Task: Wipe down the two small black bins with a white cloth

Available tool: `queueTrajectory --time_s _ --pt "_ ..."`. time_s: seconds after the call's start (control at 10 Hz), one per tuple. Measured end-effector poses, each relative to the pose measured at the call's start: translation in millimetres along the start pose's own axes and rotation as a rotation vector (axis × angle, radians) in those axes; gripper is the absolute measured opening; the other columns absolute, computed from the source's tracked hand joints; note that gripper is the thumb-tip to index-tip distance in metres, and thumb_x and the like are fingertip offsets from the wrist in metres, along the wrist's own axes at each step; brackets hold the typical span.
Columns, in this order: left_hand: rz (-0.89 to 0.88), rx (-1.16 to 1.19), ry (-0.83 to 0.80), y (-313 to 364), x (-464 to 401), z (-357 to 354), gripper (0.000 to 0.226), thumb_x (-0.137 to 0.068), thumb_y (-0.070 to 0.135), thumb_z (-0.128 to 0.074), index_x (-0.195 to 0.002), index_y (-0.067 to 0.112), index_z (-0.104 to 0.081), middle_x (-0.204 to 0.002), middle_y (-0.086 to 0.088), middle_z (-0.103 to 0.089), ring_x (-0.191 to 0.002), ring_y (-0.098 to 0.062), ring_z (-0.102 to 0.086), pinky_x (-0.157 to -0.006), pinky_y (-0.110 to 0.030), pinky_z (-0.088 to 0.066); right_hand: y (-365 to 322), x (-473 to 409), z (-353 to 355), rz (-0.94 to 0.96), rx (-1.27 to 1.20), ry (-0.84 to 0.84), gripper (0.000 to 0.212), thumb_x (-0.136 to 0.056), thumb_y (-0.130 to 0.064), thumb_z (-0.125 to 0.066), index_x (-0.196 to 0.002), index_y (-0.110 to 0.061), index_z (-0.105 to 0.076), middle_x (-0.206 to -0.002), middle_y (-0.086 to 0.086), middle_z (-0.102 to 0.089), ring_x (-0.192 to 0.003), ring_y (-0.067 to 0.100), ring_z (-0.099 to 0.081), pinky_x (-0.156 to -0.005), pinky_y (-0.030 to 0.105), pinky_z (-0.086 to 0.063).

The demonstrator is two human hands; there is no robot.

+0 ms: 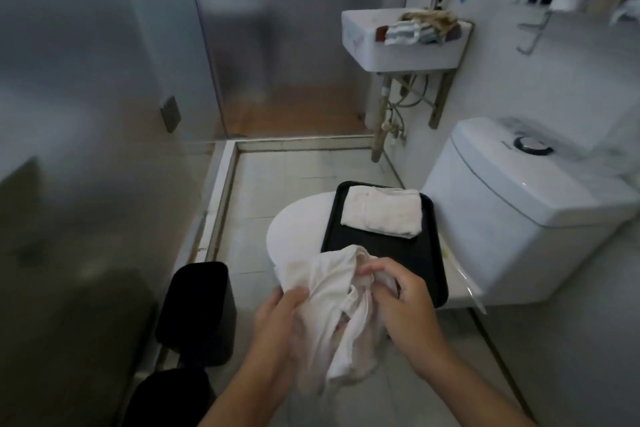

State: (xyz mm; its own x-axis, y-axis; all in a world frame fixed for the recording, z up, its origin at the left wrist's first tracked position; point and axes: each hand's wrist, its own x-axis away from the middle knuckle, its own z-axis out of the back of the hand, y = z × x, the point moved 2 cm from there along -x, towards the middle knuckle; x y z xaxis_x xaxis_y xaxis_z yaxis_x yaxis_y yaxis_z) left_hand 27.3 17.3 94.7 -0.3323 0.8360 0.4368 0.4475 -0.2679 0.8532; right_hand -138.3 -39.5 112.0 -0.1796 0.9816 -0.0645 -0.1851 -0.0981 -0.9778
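Both hands, left hand (277,319) and right hand (401,302), grip the white cloth (341,308) bunched below the toilet lid (298,229), seemingly readying it; next, reaching the nearer black bin (199,312) left of it.

Nearer black bin (169,399) cut off by bottom edge, frosted glass (104,80) blurring everything behind it

Two bare forearms come up from the bottom edge; no sleeve, watch, ring or glove shows on either; the left hand (277,319) and the right hand (401,302) are uncovered to the wrist; fingers (372,269) short-nailed and unpainted as far as the blur allows
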Motion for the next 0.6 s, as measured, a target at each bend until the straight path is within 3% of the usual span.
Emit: queueTrajectory --time_s 0.1,0.2,0.3,0.4,0.5,0.6 --pt "-0.083 -0.24 -0.018 7 -40 -53 0.024 -0.092 0.027 -0.062 -0.096 0.004 -0.069 -0.096 -0.018 -0.072 -0.09 -0.031 -0.069 -0.082 -0.046 -0.056 16 -39 38 -0.065 -0.04 0.165 0.029 -0.093 -0.004 -0.055 -0.086 -0.026 -0.073 -0.09 -0.013 -0.072 -0.085 -0.003 -0.064 -0.071 0.016 -0.045" --pt "-0.192 -0.439 0.037 11 -94 -99 0.034 -0.086 0.039 -0.067 -0.076 0.007 -0.067 -0.079 -0.014 -0.069 -0.072 -0.021 -0.058 -0.069 -0.039 -0.054 37 -78 69 -0.099 0.004 0.224 0.019 -0.085 -0.013 -0.07 -0.092 -0.03 -0.069 -0.097 -0.017 -0.068 -0.089 -0.007 -0.06 -0.076 0.018 -0.048" --pt "-0.209 -0.548 0.065 7 -149 -130 0.032 -0.087 0.038 -0.066 -0.075 0.008 -0.068 -0.074 -0.01 -0.063 -0.068 -0.022 -0.057 -0.066 -0.029 -0.045 62 -117 84 -0.128 0.071 0.274 0.021 -0.084 -0.011 -0.069 -0.094 -0.029 -0.065 -0.098 -0.014 -0.066 -0.089 -0.005 -0.059 -0.071 0.016 -0.045" --pt "-0.189 -0.759 0.078 -12 -189 -137 0.036 -0.092 0.035 -0.058 -0.099 0.001 -0.066 -0.092 -0.014 -0.068 -0.079 -0.023 -0.062 -0.063 -0.024 -0.04 93 -152 86 -0.22 0.333 0.203 0.015 -0.089 -0.017 -0.065 -0.099 -0.029 -0.061 -0.105 -0.002 -0.061 -0.092 0.012 -0.06 -0.072 0.024 -0.045" --pt "-0.212 -1.115 -0.001 -23 -203 -131 0.023 -0.094 0.025 -0.055 -0.111 0.013 -0.063 -0.106 0.003 -0.065 -0.093 -0.015 -0.059 -0.077 -0.022 -0.04 107 -163 86 -0.295 0.701 0.154 0.023 -0.093 -0.022 -0.061 -0.116 -0.024 -0.063 -0.115 0.008 -0.05 -0.1 0.029 -0.055 -0.084 0.036 -0.048" --pt "-0.292 -1.307 -0.077 -17 -184 -129 0.022 -0.094 0.023 -0.051 -0.11 0.018 -0.065 -0.109 0.002 -0.063 -0.091 -0.015 -0.06 -0.078 -0.026 -0.045 86 -151 80 -0.228 0.77 0.124 0.026 -0.093 -0.019 -0.059 -0.119 -0.021 -0.065 -0.115 0.002 -0.049 -0.107 0.023 -0.052 -0.089 0.034 -0.045"
